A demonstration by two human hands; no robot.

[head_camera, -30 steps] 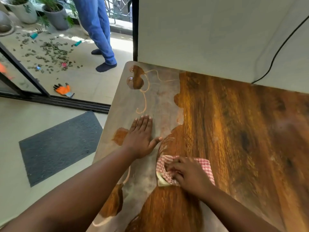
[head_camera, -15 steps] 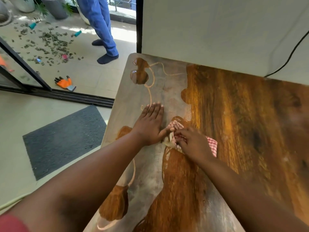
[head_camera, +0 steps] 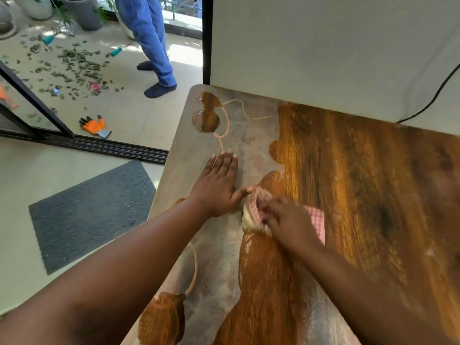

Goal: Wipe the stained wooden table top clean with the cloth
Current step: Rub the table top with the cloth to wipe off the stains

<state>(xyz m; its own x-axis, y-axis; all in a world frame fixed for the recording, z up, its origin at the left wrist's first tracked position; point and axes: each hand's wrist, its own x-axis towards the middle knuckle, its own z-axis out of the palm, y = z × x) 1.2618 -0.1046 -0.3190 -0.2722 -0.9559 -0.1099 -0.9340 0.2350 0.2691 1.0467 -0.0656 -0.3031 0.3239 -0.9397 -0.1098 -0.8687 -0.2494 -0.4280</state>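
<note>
the right hand gripped the bunched cloth at the edge of the grey stain, which lay leftward under the flat, spread left hand on the table top

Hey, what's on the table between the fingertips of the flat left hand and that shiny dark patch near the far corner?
In the head view, only dull grey film and a thin looping wiped line lie between the left hand and the dark patch.

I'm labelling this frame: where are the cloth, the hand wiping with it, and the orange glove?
cloth (head_camera: pixel 317 215): head view, checked corner right of the hand.
right hand (head_camera: pixel 288 220): head view, back of hand.
orange glove (head_camera: pixel 95 125): head view, palm.
</note>
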